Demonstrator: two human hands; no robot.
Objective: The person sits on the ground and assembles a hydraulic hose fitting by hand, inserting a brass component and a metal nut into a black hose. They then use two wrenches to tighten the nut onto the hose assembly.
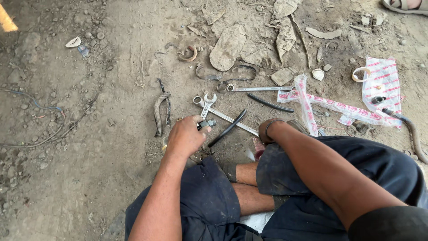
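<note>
My left hand [185,136] gripped one small metal fitting [207,123]; right hand [267,130] hidden behind my knee, grip unclear. Just beyond the fitting: three spanners, nearest [206,105], one black hose [228,128]. Farther: one ribbed hose [159,112].

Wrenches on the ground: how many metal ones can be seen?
2. One long wrench lies flat beyond the hands, near the striped plastic wrapper. A second wrench lies slanted just past the left hand, under a black hose. Debris may hide others.
</note>
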